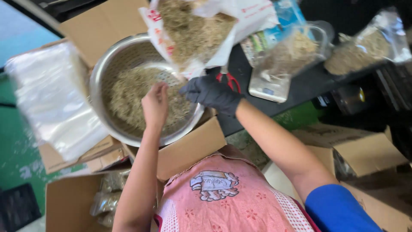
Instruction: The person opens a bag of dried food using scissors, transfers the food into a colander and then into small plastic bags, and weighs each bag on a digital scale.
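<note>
Reaching into steel colander (103, 68), bare left hand (155, 104) pinching dried herbs (128, 92); gloved right hand (211, 92) just beside, gripping red-handled scissors (229, 79).

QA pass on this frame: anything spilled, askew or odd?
No spill visible. Oddities: only the right hand is gloved, in black; the left hand is bare over the dried herb in the steel bowl. The bowl sits on cardboard box flaps, not a flat surface.

left fingertips (161, 88) hidden in bowl (98, 73), plastic sheets (51, 99) blurred
</note>
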